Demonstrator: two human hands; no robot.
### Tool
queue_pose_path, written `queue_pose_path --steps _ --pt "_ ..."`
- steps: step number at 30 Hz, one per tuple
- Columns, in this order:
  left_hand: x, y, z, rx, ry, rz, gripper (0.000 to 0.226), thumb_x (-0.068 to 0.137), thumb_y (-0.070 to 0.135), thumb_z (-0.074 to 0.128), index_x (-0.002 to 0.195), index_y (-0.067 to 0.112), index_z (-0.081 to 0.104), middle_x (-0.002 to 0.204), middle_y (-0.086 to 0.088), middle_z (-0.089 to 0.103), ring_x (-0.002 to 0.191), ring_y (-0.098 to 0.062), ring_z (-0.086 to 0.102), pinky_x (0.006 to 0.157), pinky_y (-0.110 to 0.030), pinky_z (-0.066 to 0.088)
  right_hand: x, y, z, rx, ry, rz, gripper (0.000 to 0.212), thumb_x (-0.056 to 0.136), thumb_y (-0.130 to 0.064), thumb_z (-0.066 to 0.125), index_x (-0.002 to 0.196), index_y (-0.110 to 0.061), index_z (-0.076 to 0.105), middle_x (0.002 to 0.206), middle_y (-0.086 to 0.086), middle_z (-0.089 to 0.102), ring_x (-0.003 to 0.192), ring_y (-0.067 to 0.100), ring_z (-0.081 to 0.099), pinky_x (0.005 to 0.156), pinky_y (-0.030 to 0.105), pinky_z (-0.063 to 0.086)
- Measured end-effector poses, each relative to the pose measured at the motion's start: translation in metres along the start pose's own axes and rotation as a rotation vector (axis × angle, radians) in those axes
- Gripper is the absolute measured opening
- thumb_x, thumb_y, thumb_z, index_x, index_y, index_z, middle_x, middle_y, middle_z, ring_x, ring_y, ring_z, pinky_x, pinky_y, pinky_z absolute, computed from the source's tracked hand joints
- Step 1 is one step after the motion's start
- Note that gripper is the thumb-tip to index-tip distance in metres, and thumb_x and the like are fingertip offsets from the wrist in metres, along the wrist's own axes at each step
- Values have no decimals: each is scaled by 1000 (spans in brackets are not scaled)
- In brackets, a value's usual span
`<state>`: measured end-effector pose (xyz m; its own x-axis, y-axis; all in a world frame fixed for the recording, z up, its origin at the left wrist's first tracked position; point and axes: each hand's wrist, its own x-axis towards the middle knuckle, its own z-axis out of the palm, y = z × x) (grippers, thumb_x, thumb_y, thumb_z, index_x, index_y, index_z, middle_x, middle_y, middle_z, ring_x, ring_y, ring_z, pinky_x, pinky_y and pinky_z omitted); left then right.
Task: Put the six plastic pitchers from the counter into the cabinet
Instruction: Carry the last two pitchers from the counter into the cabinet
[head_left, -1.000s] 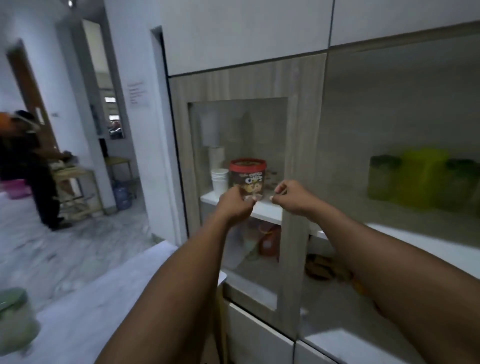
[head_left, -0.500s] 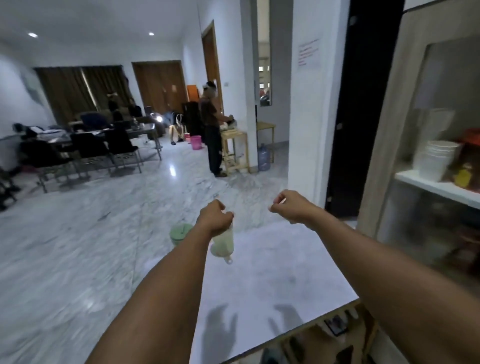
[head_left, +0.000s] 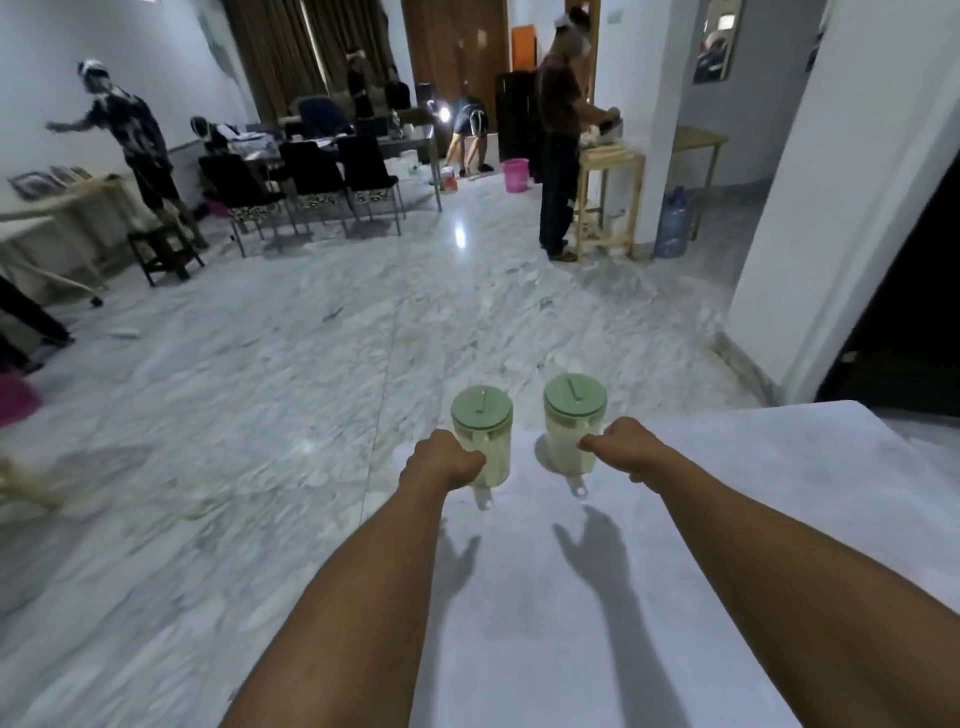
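Two translucent plastic pitchers with pale green lids stand side by side at the far end of the white counter (head_left: 701, 545). My left hand (head_left: 441, 461) is closed as a fist on the handle of the left pitcher (head_left: 485, 431). My right hand (head_left: 623, 448) is curled on the handle of the right pitcher (head_left: 571, 423). The lower tip of each handle shows below my fingers. Both pitchers rest upright on the counter. The cabinet is out of view.
The counter's left edge drops to a marble floor (head_left: 260, 389). A white pillar (head_left: 800, 208) and a dark doorway stand at the right. Farther off are several people, a person at a wooden stand (head_left: 558, 145), black chairs (head_left: 311, 176) and a pink bucket (head_left: 516, 174).
My view has swung left and down from the glass-door cabinet to the counter's end. Both hands have reached forward and closed on the handles of the two pitchers.
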<state>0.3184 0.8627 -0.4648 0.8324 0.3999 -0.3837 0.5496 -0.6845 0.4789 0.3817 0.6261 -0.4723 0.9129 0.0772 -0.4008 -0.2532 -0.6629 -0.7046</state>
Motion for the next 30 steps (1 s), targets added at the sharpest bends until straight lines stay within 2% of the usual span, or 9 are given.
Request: queue_pose_path --steps 2,5,7,10,16,19,21,24,30 --pt "26 7 13 -3 -15 -42 74 80 57 69 133 9 52 134 -13 59 120 -31 58 88 -36 50 35 5 6 11 -31 51 33 86 -39 66 90 -9 53 77 3 46 67 18 44 55 28 35" --pt "59 15 36 -16 -26 -97 87 68 67 68 135 14 53 133 -8 62 121 -30 59 92 -37 51 77 13 12 42 -80 107 55 85 -40 68 124 -5 54 114 11 57 103 29 56 79 35 45" --pt "72 21 46 -27 -28 -120 89 66 69 67 136 16 53 134 -8 61 122 -30 59 97 -40 51 93 15 14 37 -93 127 63 85 -40 69 133 -2 52 130 15 57 118 33 56 85 37 45" --pt "85 28 52 -33 -14 -143 74 77 58 68 136 16 53 136 -9 60 125 -32 58 98 -39 48 112 15 15 55 -111 169 60 86 -31 69 136 -2 51 135 17 55 121 34 55 84 37 46" --pt "92 40 41 -44 8 -147 54 84 44 62 129 14 55 128 -10 61 117 -33 60 89 -35 48 118 8 9 156 -125 197 48 80 -26 67 121 -6 57 118 17 62 107 34 60 69 36 49" --pt "92 52 29 -114 27 -118 51 79 46 59 116 12 62 116 -10 66 104 -33 65 87 -38 56 112 -1 -7 236 -78 148 26 80 -18 65 98 1 64 84 18 68 73 30 65 53 26 46" --pt "87 64 20 -156 15 -85 43 78 44 59 99 8 64 103 -12 72 84 -32 73 76 -42 62 99 -5 -23 263 -65 141 12 84 -13 63 88 -2 60 75 16 63 63 29 65 43 19 43" --pt "51 91 5 -253 -51 9 24 89 27 58 82 5 52 84 -16 71 56 -31 69 58 -36 54 64 -5 -54 325 -12 110 11 86 -12 61 86 -3 55 70 16 56 56 30 62 52 28 42" --pt "-38 135 1 -459 -178 224 34 96 33 61 102 0 54 90 -17 65 62 -29 66 61 -37 53 -52 25 -122 487 209 30 18 88 -10 60 87 -12 42 59 8 37 47 19 33 51 29 32"
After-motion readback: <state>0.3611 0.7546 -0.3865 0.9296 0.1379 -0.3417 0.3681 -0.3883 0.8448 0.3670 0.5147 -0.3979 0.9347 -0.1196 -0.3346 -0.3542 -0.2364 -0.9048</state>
